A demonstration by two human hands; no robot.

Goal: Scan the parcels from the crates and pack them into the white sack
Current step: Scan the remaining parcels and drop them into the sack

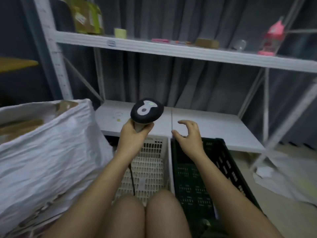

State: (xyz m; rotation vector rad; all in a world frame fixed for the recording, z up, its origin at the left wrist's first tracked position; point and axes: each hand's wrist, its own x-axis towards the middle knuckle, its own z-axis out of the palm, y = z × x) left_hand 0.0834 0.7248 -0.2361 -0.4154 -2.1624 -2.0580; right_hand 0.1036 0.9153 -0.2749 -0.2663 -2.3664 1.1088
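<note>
Head view: my left hand point(133, 133) grips the black-and-white handheld scanner point(146, 111); right hand point(187, 135), fingers spread, holds nothing. I'd reach below those fingers into the dark green plastic crate point(221, 162).

White sack point(51, 152) left, full w/ brown parcels point(20, 126); crates point(197, 177) empty.

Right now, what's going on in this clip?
A seated person is packing parcels. The left hand grips a handheld scanner above the white crate. The right hand hovers open over the dark green crate, holding nothing. No parcel shows in either crate. The white sack stands to the left, brown parcels visible in its mouth.
</note>
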